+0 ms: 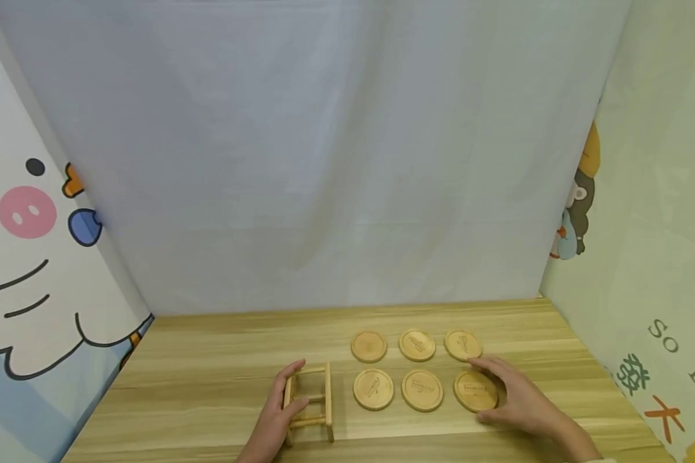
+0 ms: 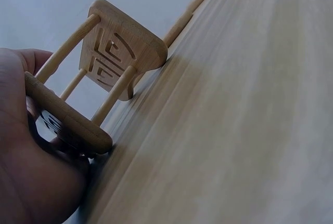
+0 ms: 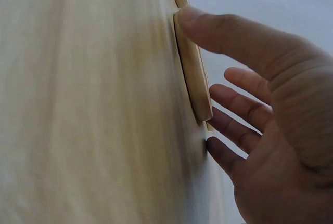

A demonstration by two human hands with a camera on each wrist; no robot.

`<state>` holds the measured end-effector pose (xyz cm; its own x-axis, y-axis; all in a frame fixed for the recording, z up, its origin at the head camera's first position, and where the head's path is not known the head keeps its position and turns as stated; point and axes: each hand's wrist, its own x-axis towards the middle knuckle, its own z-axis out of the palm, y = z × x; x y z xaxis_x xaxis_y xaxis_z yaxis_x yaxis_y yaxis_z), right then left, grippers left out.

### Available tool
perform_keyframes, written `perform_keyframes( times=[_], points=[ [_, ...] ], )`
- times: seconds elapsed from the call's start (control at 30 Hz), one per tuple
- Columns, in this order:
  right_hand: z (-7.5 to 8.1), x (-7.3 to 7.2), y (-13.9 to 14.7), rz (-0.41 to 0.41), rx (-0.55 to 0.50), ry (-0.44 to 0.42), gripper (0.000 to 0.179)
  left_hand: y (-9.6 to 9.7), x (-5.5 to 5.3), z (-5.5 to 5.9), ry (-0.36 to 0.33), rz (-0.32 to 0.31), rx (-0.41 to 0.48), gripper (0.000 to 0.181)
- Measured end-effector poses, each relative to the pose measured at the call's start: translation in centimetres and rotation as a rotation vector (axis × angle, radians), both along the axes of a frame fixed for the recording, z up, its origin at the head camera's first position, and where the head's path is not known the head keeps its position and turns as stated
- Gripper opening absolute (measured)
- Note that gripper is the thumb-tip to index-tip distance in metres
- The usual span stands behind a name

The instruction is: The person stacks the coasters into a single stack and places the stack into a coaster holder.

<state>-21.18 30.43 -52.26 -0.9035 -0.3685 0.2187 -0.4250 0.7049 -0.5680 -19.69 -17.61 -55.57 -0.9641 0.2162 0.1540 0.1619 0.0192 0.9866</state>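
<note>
On the left, my left hand grips a small wooden coaster holder, its thumb over the near side and its fingers round the left panel. The left wrist view shows the holder's far panel, cut with slots, and round rods joining it to the near panel. My right hand spans the near-right round wooden coaster, thumb at its near edge and index finger at its far edge. In the right wrist view the thumb touches the rim of that coaster, which lies nearly flat; the other fingers are spread behind it.
Further coasters lie between the hands in two rows: a near pair and a far row of three, from the left coaster to the right one. A pale curtain closes off the back of the wooden table.
</note>
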Motion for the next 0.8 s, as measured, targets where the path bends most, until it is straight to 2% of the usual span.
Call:
perform_keyframes(
  times=[0.17, 0.53, 0.8],
  points=[
    [-0.2, -0.05, 0.13, 0.001, -0.003, -0.008, 0.095, 0.44, 0.36, 0.85, -0.024, 0.024, 0.013, 0.06],
    [-0.27, -0.21, -0.16, 0.016, -0.002, -0.023, 0.091, 0.51, 0.33, 0.61, 0.0, 0.033, 0.017, 0.058],
    [-0.17, -0.25, -0.41, 0.001, 0.046, -0.031, 0.087, 0.54, 0.45, 0.78, -0.019, 0.032, 0.027, 0.057]
  ],
)
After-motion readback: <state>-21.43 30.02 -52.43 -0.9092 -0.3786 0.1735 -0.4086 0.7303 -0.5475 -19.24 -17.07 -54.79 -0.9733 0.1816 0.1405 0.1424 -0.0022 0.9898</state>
